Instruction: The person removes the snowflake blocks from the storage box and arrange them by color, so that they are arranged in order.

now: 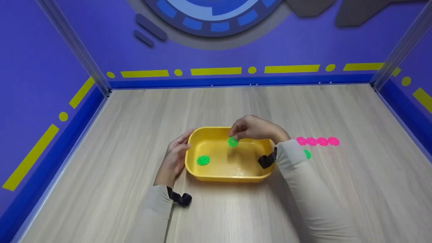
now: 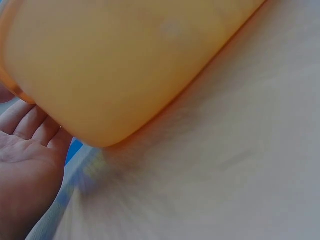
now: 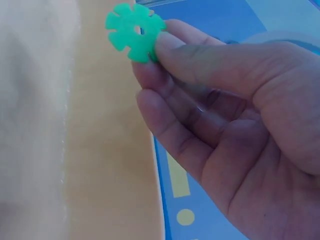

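A yellow plastic basin (image 1: 216, 178) stands on the table in the head view. My left hand (image 1: 176, 153) holds its left end, with the thumb at the rim and the fingers along the outer wall; the left wrist view shows these fingers (image 2: 32, 122) against the wall. Above the basin's far part, my right hand (image 1: 254, 128) pinches a green snowflake disc (image 3: 135, 32) between thumb and fingertips. The disc has notches round its edge and a hole in its middle. Another green piece (image 1: 203, 160) lies on the basin floor at the left; whether it is one disc or more I cannot tell.
Right of the basin, a row of several pink discs (image 1: 317, 141) lies on the wooden table (image 1: 354, 189). Near it a green disc (image 1: 307, 154) is partly covered by the right sleeve. Blue panels (image 1: 216, 57) enclose the table's back and sides.
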A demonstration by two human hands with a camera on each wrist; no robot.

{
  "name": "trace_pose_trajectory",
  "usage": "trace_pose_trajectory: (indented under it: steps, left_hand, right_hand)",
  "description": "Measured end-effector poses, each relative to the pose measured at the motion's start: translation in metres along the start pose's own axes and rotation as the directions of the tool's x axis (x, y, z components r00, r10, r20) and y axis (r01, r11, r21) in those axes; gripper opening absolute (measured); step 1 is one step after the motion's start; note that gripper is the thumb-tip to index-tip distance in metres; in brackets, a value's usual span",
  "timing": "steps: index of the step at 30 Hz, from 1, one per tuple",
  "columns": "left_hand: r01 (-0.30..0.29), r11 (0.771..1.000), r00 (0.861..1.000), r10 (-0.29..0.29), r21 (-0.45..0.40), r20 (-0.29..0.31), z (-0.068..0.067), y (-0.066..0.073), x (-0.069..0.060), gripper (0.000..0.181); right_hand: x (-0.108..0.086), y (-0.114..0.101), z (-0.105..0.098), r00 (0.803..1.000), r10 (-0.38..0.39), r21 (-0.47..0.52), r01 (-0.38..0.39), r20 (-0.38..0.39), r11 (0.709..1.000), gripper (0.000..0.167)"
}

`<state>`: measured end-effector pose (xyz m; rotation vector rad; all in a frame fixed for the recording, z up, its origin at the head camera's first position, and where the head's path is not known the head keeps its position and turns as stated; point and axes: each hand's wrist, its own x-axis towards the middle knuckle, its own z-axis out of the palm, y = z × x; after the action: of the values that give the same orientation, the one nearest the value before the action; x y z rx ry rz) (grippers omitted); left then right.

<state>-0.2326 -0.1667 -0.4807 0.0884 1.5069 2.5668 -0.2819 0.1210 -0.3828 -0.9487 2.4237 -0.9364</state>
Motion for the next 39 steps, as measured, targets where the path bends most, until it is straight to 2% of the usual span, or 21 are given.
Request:
trace_pose_trajectory:
  steps: [5, 15, 20, 27, 35, 39]
  left_hand:
    - [-0.007, 1.0, 1.0, 0.007, -0.002, -0.007, 0.0, 0.0, 0.0, 0.06]
    - [-0.004, 1.0, 1.0, 0.005, 0.004, -0.005, 0.0, 0.0, 0.0, 0.06]
    - [-0.005, 1.0, 1.0, 0.005, 0.002, 0.006, -0.001, 0.0, 0.0, 0.06]
    - [0.004, 1.0, 1.0, -0.004, 0.002, 0.001, 0.001, 0.0, -0.001, 0.061]
    - [0.004, 1.0, 1.0, -0.004, 0.006, -0.011, 0.001, 0.0, 0.0, 0.06]
    - [-0.002, 1.0, 1.0, 0.002, 0.006, -0.013, 0.002, 0.0, -0.001, 0.06]
  right_hand:
    - [-0.009, 0.001, -0.005, 0.999, 0.001, -0.001, -0.001, -0.041, 1.0, 0.014]
    - [-0.026, 0.012, -0.013, 0.992, 0.061, 0.009, -0.06, -0.111, 0.998, 0.016]
    - [-0.037, 0.019, -0.017, 0.983, 0.091, 0.056, -0.083, -0.161, 0.995, 0.016]
    - [-0.051, 0.032, -0.021, 0.972, 0.056, 0.077, -0.039, -0.23, 0.996, 0.016]
    - [-0.068, 0.048, -0.026, 0.962, 0.078, 0.097, -0.054, -0.263, 0.994, 0.018]
    - [-0.076, 0.054, -0.025, 0.956, 0.109, 0.101, -0.084, -0.274, 0.991, 0.018]
